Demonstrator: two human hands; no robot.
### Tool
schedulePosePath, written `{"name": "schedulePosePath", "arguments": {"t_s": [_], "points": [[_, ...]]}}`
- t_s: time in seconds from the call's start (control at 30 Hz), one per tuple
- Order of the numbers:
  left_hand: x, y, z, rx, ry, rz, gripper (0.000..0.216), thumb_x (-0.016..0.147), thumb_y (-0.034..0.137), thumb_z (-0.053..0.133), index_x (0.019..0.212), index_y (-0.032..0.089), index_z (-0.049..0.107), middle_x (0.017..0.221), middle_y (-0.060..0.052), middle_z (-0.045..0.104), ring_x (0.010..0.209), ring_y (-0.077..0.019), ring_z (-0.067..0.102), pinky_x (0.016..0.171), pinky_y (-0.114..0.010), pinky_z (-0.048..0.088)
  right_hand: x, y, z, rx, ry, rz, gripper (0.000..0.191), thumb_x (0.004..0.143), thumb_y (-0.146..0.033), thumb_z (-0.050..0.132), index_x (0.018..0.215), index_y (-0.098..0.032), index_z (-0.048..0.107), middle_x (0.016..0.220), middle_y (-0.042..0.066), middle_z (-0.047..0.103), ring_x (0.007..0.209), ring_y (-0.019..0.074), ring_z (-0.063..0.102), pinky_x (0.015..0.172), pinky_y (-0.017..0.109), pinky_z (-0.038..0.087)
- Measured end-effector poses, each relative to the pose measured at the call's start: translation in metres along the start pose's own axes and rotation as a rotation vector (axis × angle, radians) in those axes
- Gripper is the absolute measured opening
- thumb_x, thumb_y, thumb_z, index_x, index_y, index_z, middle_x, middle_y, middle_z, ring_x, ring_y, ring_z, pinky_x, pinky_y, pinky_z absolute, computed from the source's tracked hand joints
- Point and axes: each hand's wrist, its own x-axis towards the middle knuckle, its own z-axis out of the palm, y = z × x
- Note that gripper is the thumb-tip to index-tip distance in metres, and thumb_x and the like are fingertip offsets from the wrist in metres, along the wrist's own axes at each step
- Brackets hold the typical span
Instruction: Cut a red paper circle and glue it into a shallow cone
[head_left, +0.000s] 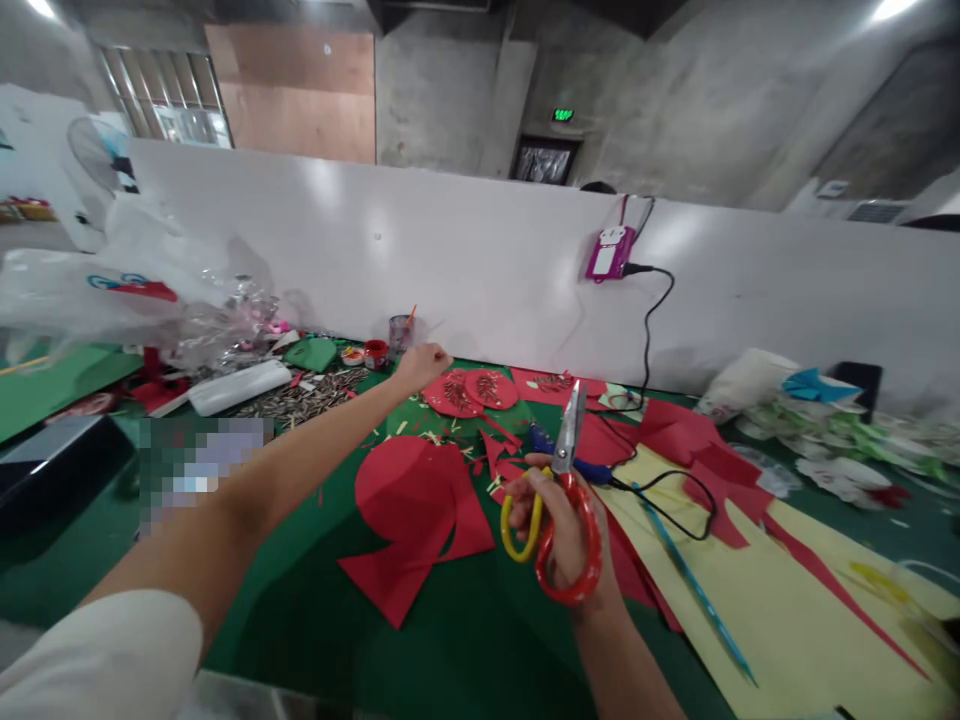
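Left of your scissors (570,432) lies the paper (409,510); behind them, the discs (472,392); right, the pencil (694,585) and cable (646,340).

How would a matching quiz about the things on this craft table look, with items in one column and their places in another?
Things:
1. scissors
2. round cutouts
3. pink device
4. pencil

Places:
A. hanging on the white wall
B. in the right hand
C. lying on the yellow sheet
D. next to the left hand

Pairs: 1-B, 2-D, 3-A, 4-C
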Motion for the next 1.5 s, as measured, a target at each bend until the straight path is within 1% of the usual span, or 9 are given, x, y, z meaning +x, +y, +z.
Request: {"name": "schedulePosePath", "arguments": {"t_s": [0.1,0.23,0.43,0.63,0.87,1.03,1.13,1.3,1.5], "points": [[-0.046,-0.027,-0.032,0.134,-0.039,0.044,0.015,0.065,0.029,0.069,0.068,0.015,0.066,0.074,-0.005,0.066,0.091,-0.0246,0.058,0.075,-0.025,0.041,0.002,0.002,0.005,-0.015,-0.004,-0.027,0.037,0.066,-0.041,0.068,0.093,-0.020,0.053,0.061,-0.001,0.063,0.040,0.0120,0.055,0.033,0.020,0.042],[-0.087,-0.054,-0.050,0.186,-0.135,0.071,0.016,0.053,0.022,0.073,0.068,0.019,0.067,0.067,-0.002,0.066,0.073,-0.0195,0.060,0.064,-0.021,0.040,0.005,0.010,0.009,-0.056,-0.033,-0.059,0.038,0.065,-0.041,0.069,0.092,-0.019,0.054,0.061,-0.001,0.063,0.040,0.0118,0.055,0.033,0.020,0.041],[-0.090,-0.058,-0.035,0.075,-0.216,0.071,0.028,0.042,0.009,0.072,0.067,0.021,0.067,0.061,0.003,0.064,0.062,-0.0146,0.057,0.057,-0.019,0.037,0.008,0.020,0.010,-0.077,-0.083,-0.042,0.037,0.065,-0.041,0.069,0.091,-0.019,0.053,0.060,-0.003,0.062,0.040,0.0108,0.054,0.034,0.019,0.041],[-0.092,-0.047,-0.035,-0.129,-0.247,-0.023,0.019,0.041,0.004,0.072,0.053,0.018,0.064,0.048,0.004,0.057,0.053,-0.0125,0.051,0.053,-0.021,0.033,0.009,0.021,0.009,-0.089,-0.066,-0.047,0.038,0.064,-0.042,0.068,0.091,-0.020,0.053,0.061,-0.003,0.064,0.041,0.0113,0.056,0.035,0.019,0.041],[-0.117,-0.040,-0.054,-0.597,-0.014,-0.132,0.023,0.055,0.025,0.073,0.070,0.015,0.059,0.063,0.001,0.060,0.055,-0.0107,0.054,0.054,-0.022,0.041,0.020,0.014,0.023,-0.089,-0.050,-0.064,0.044,0.066,-0.054,0.064,0.090,-0.021,0.049,0.064,0.001,0.065,0.049,0.0180,0.063,0.037,0.024,0.046],[-0.123,-0.040,-0.036,-0.881,0.193,-0.159,0.027,0.059,0.031,0.072,0.074,0.016,0.054,0.067,0.001,0.060,0.058,-0.0097,0.056,0.054,-0.021,0.043,0.030,0.006,0.055,-0.095,-0.121,-0.133,0.040,0.066,-0.055,0.065,0.083,-0.022,0.050,0.058,0.000,0.061,0.047,0.0192,0.061,0.038,0.028,0.048],[-0.126,-0.041,-0.023,-0.988,0.232,-0.158,0.029,0.059,0.032,0.073,0.076,0.017,0.054,0.069,0.002,0.061,0.058,-0.0088,0.056,0.054,-0.020,0.043,0.038,0.005,0.073,-0.095,-0.106,-0.210,0.040,0.058,-0.047,0.073,0.079,-0.022,0.050,0.053,-0.005,0.053,0.045,0.0160,0.056,0.039,0.026,0.046],[-0.128,-0.041,-0.029,-1.062,0.074,-0.162,0.030,0.057,0.031,0.076,0.076,0.017,0.058,0.072,0.001,0.065,0.061,-0.0111,0.060,0.056,-0.021,0.046,0.055,-0.001,0.076,-0.132,-0.133,-0.256,0.037,0.054,-0.036,0.077,0.074,-0.022,0.049,0.052,-0.010,0.046,0.043,0.0103,0.049,0.042,0.024,0.045],[-0.129,-0.038,-0.044,-1.035,-0.241,-0.244,0.035,0.056,0.031,0.079,0.083,0.012,0.066,0.081,-0.010,0.070,0.069,-0.0214,0.066,0.064,-0.032,0.052,0.056,-0.014,0.060,-0.223,-0.409,-0.164,0.030,0.056,-0.029,0.077,0.079,-0.019,0.061,0.069,-0.001,0.063,0.063,0.0174,0.061,0.059,0.031,0.052]]}}
